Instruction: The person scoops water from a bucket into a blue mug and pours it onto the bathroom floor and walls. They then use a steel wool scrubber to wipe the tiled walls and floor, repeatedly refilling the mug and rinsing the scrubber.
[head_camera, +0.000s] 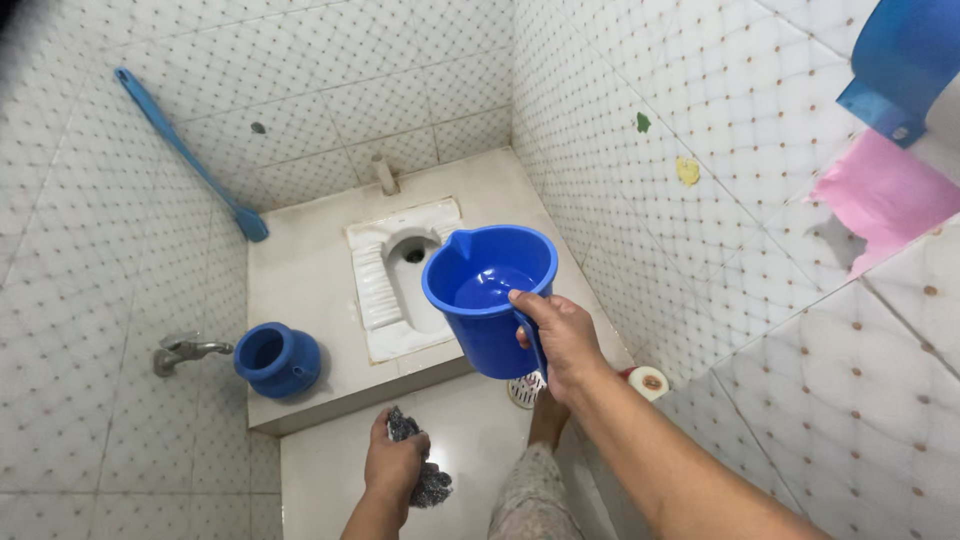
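My right hand had a closed grip on the blue mug's stiff handle, water-heavy; left hand squeezed a soft steel scrubber.

Floor below hands open; blue pot, tap crowd left; tiled wall hems right.

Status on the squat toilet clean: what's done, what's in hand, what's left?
Done: hard to tell; the squat pan and the raised platform show no suds or standing water. In hand: the right hand holds a blue mug by its handle, with water in it, above the platform edge; the left hand grips a steel scrubber low over the floor. Left, probably: scrubbing and rinsing the pan.
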